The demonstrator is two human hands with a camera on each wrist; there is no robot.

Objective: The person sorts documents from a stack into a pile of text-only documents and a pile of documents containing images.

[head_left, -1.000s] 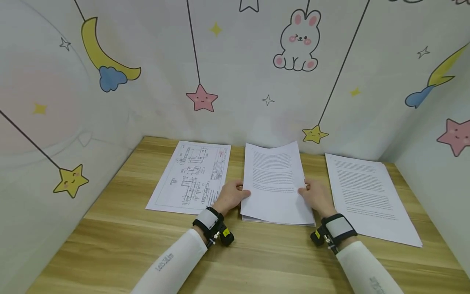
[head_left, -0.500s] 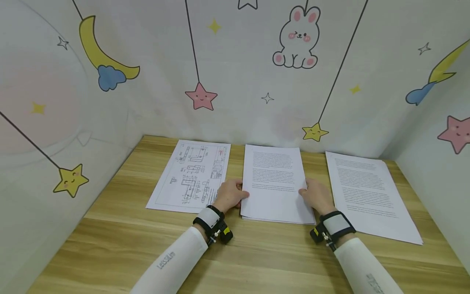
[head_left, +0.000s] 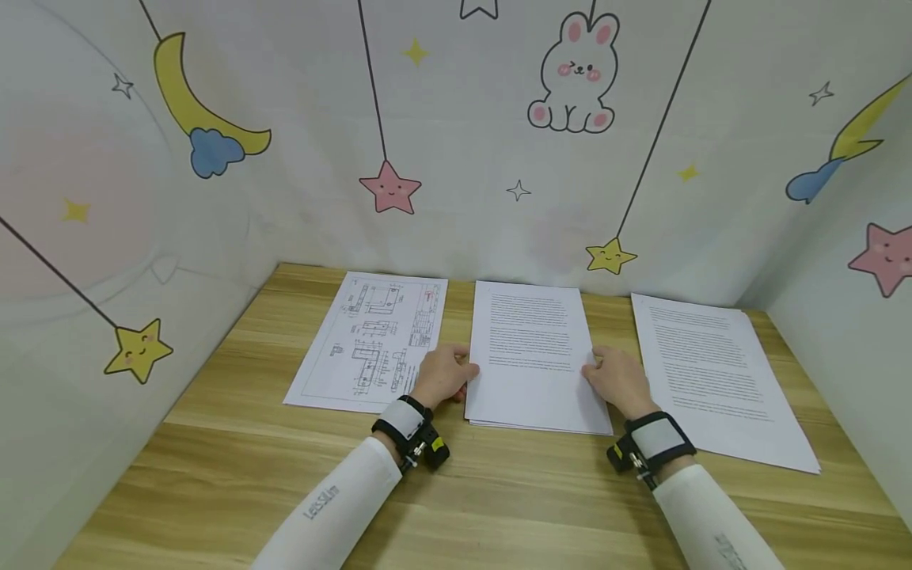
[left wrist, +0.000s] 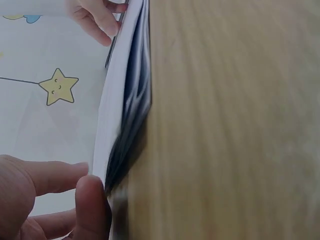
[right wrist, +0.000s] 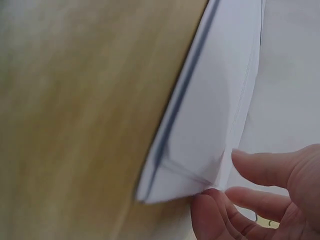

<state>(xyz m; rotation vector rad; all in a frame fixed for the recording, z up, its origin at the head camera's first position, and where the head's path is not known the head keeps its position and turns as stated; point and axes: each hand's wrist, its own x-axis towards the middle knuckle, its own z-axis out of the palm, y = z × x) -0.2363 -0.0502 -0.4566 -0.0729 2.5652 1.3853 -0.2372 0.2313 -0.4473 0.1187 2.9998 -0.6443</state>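
A stack of printed paper sheets (head_left: 529,356) lies in the middle of the wooden table in the head view, text on its upper part. My left hand (head_left: 442,374) pinches the stack's left edge, thumb at the top sheet and fingers below. On the opposite edge, my right hand (head_left: 618,380) pinches likewise, thumb uppermost. The left wrist view shows gaps between the layers of the stack (left wrist: 136,75) along its near edge. In the right wrist view, the top sheets (right wrist: 200,115) are lifted off the lower ones, with curled fingers (right wrist: 207,215) beneath the edge.
Left of the stack lies a sheet with a technical drawing (head_left: 370,340), partly overlapped by my left hand. Another stack of text pages (head_left: 720,380) lies to the right, near my right wrist. A white cartoon-printed wall sheet (head_left: 456,142) rises directly behind the table (head_left: 499,499).
The stack's raised, curved far edge has come down flat and its sheets line up more evenly. My left thumb has shifted slightly left to the paper's edge; the right hand has barely moved.
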